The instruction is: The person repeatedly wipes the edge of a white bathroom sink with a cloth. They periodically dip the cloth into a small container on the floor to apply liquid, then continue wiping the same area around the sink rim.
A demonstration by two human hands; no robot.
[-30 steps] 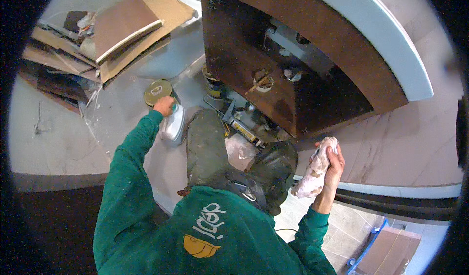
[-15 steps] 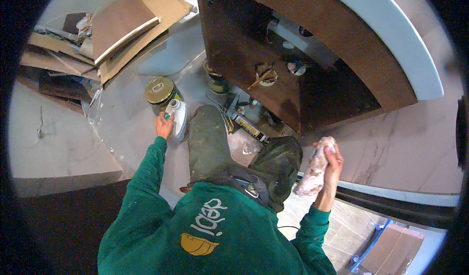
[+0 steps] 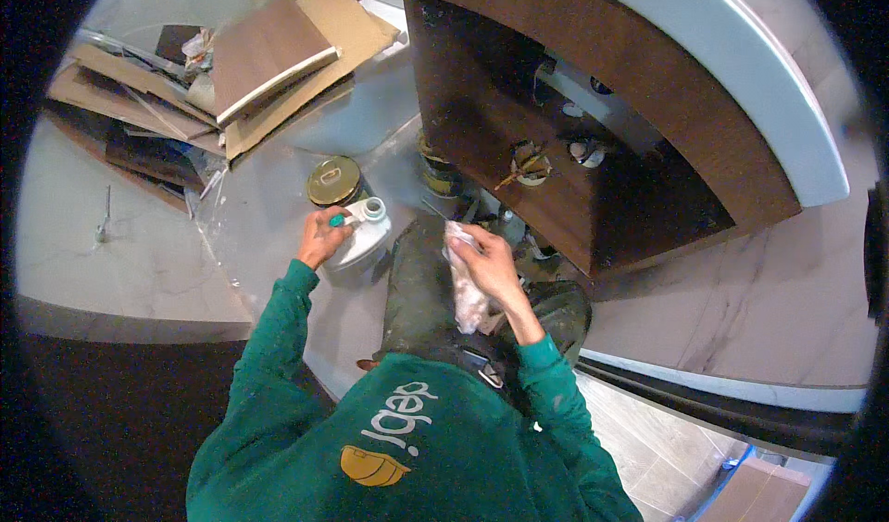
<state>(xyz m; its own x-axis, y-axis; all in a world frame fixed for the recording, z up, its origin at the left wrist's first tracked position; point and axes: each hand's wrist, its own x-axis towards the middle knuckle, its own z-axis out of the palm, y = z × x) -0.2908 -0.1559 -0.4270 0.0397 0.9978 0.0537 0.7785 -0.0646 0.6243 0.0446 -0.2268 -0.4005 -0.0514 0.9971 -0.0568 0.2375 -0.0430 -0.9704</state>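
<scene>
My left hand (image 3: pixel 320 238) is closed at the handle of a white plastic jug (image 3: pixel 367 237) with an uncapped round mouth. A small green cap (image 3: pixel 337 220) shows at its fingertips. The jug is tilted slightly toward the right. In my right hand (image 3: pixel 491 267) is a crumpled white rag (image 3: pixel 469 301) with brownish stains, hanging down over my lap. The rag's top end is near the jug, with a gap between them. Just behind the jug stands a metal can (image 3: pixel 333 181) with a gold lid.
A dark brown cabinet (image 3: pixel 593 235) with a curved front and open inside rises on the right. Another can (image 3: pixel 439 175) stands against its base, among partly hidden tools. Brown board offcuts and cardboard (image 3: pixel 269 59) are piled at the far left.
My right hand has brought the rag leftward from my right side to the middle, in front of my body. The jug in my left hand has been lifted and tilted to the right.
</scene>
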